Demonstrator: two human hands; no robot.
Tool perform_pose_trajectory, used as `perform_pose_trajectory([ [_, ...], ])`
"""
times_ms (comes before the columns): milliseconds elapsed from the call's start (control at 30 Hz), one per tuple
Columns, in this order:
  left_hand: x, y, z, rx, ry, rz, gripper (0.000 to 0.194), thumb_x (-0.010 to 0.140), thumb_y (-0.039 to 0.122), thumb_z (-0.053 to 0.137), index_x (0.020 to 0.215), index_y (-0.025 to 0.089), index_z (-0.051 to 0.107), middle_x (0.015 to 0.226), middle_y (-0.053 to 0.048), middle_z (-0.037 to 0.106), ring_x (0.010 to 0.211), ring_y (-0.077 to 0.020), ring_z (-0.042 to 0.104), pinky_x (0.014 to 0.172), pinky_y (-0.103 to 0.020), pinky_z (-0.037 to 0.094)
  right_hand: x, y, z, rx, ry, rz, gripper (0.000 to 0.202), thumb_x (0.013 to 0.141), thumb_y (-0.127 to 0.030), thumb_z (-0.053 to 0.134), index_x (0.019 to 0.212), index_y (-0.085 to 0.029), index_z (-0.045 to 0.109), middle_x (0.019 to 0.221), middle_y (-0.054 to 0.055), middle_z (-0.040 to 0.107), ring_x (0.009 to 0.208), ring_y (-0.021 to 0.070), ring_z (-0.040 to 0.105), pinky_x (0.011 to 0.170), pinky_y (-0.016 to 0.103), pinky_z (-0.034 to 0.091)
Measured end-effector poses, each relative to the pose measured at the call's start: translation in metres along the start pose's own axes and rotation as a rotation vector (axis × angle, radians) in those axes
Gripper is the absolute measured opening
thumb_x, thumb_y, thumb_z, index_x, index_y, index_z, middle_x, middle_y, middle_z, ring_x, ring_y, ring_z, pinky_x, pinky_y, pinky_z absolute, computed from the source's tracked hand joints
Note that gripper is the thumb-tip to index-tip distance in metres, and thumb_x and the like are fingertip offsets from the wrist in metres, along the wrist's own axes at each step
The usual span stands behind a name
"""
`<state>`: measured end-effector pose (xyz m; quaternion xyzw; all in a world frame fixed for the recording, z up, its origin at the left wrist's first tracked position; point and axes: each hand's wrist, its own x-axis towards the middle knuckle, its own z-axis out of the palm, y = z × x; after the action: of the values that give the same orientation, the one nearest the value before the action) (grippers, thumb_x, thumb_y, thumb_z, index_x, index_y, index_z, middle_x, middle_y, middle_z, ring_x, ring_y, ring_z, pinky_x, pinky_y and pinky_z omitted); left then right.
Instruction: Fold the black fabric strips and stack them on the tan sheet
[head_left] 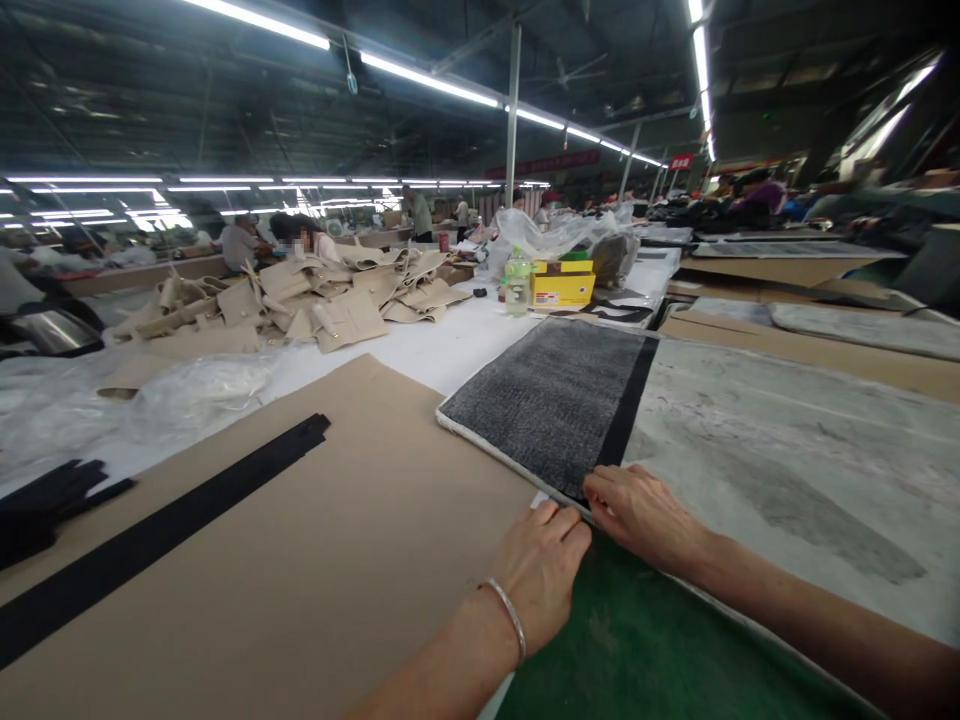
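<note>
My right hand has its fingers bent and pressed together at the near end of a black strip. That strip runs along the right side of a dark grey, rough-textured sheet, which lies on a pale, stained board. Just left of it, my left hand, with a bracelet at the wrist, is closed at the board's near edge; its fingertips are hidden. Beneath and beside the left hand spreads a large beige sheet. Another black strip lies across that sheet.
Black pieces and clear plastic lie at the left. Farther back are a heap of beige cut pieces, a bottle and a yellow box. A green surface shows below my hands. Several people are in the background.
</note>
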<state>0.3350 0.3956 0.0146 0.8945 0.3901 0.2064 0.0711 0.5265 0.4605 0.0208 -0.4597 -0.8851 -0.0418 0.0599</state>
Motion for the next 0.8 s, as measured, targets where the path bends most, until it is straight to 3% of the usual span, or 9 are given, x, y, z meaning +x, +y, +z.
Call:
perform_pose_trajectory([
  [100, 0.010, 0.000, 0.005, 0.074, -0.020, 0.017, 0.027, 0.087, 0.013, 0.047, 0.113, 0.015, 0.053, 0.125, -0.006, 0.056, 0.109, -0.0238, 0.049, 0.090, -0.038, 0.046, 0.002, 0.005, -0.002, 0.099, -0.011, 0.054, 0.018, 0.088, -0.013, 0.045, 0.076, -0.018, 0.057, 0.076, 0.002, 0.061, 0.069, 0.0167, 0.058, 0.065, 0.027, 0.035],
  [300, 0.018, 0.001, 0.014, 0.110, -0.046, -0.008, 0.019, 0.092, 0.015, 0.045, 0.108, 0.017, 0.055, 0.126, -0.006, 0.057, 0.105, -0.0247, 0.049, 0.090, -0.042, 0.046, 0.003, 0.015, 0.000, 0.260, -0.021, 0.083, 0.015, 0.086, -0.018, 0.044, 0.080, -0.020, 0.058, 0.076, 0.000, 0.062, 0.067, 0.0146, 0.058, 0.061, 0.024, 0.038],
  [500, 0.017, 0.004, 0.015, 0.065, -0.061, -0.077, 0.022, 0.093, 0.018, 0.044, 0.113, 0.017, 0.053, 0.135, -0.008, 0.052, 0.113, -0.0264, 0.047, 0.094, -0.045, 0.044, 0.008, 0.039, -0.011, 0.327, 0.070, 0.168, 0.010, 0.086, -0.020, 0.048, 0.079, -0.020, 0.055, 0.072, -0.002, 0.060, 0.062, 0.0136, 0.055, 0.061, 0.025, 0.036],
  [633, 0.016, 0.006, 0.014, 0.010, -0.067, -0.131, 0.030, 0.089, 0.019, 0.051, 0.119, 0.018, 0.049, 0.131, -0.008, 0.054, 0.114, -0.0266, 0.047, 0.097, -0.045, 0.043, 0.012, 0.093, -0.050, 0.374, 0.200, 0.347, 0.012, 0.085, -0.016, 0.052, 0.075, -0.017, 0.059, 0.060, -0.002, 0.058, 0.057, 0.0112, 0.053, 0.058, 0.025, 0.035],
  [733, 0.014, 0.007, 0.016, -0.033, -0.064, -0.160, 0.037, 0.088, 0.020, 0.054, 0.124, 0.019, 0.047, 0.135, -0.007, 0.051, 0.118, -0.0273, 0.045, 0.101, -0.047, 0.040, 0.007, 0.144, -0.099, 0.433, 0.333, 0.500, 0.023, 0.089, -0.017, 0.051, 0.071, -0.009, 0.063, 0.059, 0.003, 0.060, 0.055, 0.0095, 0.055, 0.058, 0.027, 0.038],
  [800, 0.013, 0.008, 0.017, -0.065, -0.060, -0.173, 0.042, 0.088, 0.021, 0.054, 0.128, 0.019, 0.046, 0.139, -0.007, 0.049, 0.121, -0.0286, 0.043, 0.104, -0.049, 0.038, -0.001, 0.171, -0.136, 0.482, 0.466, 0.564, 0.035, 0.093, -0.023, 0.044, 0.071, -0.003, 0.063, 0.071, 0.011, 0.065, 0.062, 0.0103, 0.061, 0.060, 0.027, 0.042],
])
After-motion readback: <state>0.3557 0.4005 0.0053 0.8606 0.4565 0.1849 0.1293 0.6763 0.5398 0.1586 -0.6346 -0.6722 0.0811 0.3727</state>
